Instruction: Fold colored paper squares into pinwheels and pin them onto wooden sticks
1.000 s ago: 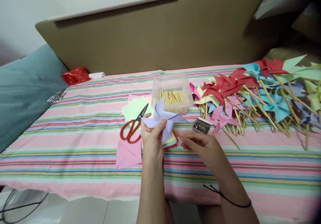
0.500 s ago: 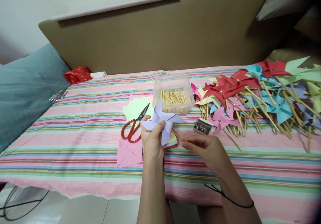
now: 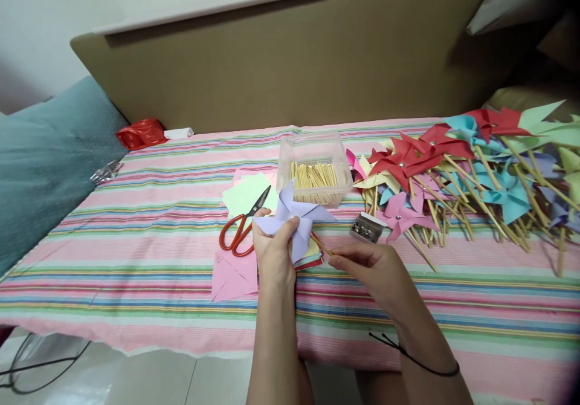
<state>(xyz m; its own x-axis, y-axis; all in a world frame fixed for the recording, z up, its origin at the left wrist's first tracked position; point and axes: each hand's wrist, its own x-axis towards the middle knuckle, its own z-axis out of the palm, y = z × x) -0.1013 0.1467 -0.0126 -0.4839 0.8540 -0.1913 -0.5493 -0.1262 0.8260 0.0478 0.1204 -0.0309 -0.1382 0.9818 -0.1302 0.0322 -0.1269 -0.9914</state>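
Observation:
A lavender paper pinwheel (image 3: 299, 245) is gripped in my left hand (image 3: 275, 254), whose thumb presses on its centre. Behind the pinwheel a thin wooden stick (image 3: 321, 243) slants down to the right. The fingertips of my right hand (image 3: 369, 263) pinch the stick's lower end. Red-handled scissors (image 3: 242, 223) lie just left of my left hand, partly over pale green paper sheets (image 3: 244, 193). Below them is a pink square of paper (image 3: 233, 275) with diagonal cuts. A small open box of metal pins (image 3: 366, 228) sits above my right hand.
A clear plastic container (image 3: 312, 145) of short wooden sticks stands behind the pinwheel. Finished pinwheels (image 3: 403, 163) in several colours are heaped at the right on the striped cloth (image 3: 136, 242). A red plastic bag (image 3: 142, 134) lies at the back left, near a teal cushion (image 3: 49, 157).

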